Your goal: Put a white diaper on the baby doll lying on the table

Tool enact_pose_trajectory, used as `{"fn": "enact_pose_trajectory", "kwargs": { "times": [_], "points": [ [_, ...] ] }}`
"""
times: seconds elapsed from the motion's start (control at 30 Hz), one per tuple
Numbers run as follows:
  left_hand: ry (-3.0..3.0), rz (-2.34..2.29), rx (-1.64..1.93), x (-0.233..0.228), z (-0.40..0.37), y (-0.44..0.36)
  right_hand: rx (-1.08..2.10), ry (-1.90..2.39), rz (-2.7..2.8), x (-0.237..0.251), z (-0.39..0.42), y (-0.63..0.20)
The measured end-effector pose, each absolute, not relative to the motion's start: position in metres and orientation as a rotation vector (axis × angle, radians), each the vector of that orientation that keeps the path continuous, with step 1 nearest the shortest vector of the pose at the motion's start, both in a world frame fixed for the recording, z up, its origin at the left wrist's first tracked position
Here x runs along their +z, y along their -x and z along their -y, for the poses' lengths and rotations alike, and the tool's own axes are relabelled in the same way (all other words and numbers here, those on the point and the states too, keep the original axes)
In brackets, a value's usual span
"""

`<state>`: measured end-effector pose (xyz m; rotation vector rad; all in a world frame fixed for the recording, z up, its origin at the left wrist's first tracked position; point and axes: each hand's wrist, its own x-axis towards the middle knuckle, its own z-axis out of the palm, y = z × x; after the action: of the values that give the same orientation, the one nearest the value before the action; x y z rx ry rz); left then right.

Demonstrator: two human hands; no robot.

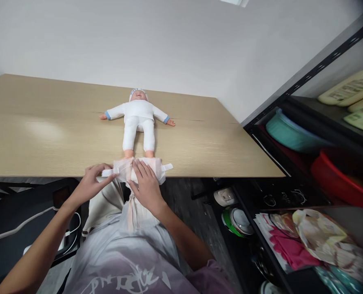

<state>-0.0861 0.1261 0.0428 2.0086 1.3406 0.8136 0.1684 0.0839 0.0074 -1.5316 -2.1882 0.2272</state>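
My left hand [91, 183] pinches the tab of a folded diaper [144, 168] sitting on the near edge of the table [47, 134], right at the doll's [138, 118] feet, while my right hand [146, 183] lies flat on top, not gripping. Over on the rack [310, 77], there's a teal tub [288, 130] and a red tub [340, 175], but I can't tell what's inside either.

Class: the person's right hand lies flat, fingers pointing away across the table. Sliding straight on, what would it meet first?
Probably the doll's feet: the right hand rests on the folded diaper, and the feet lie just beyond its fingertips.
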Motion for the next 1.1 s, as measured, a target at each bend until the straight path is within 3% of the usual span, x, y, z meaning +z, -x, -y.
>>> {"fn": "enact_pose_trajectory", "kwargs": {
  "times": [0.13,0.33,0.53,0.7,1.1],
  "points": [
    [-1.86,-1.34,0.84,0.046,-0.128,0.096,0.232,1.529,2.183,0.007,-0.083,-0.168],
    [-2.288,-1.753,0.797,0.035,-0.155,0.113,0.228,1.526,2.172,0.006,-0.083,-0.169],
    [-2.903,-1.041,0.514,0.065,-0.218,0.058,0.239,1.535,2.178,0.007,-0.082,-0.168],
    [-2.975,-0.387,0.172,0.093,-0.273,0.001,0.248,1.517,2.144,0.006,-0.082,-0.168],
    [-2.914,-0.04,0.373,0.104,-0.316,-0.054,0.307,1.485,2.197,0.019,-0.088,-0.179]
  ]
}}
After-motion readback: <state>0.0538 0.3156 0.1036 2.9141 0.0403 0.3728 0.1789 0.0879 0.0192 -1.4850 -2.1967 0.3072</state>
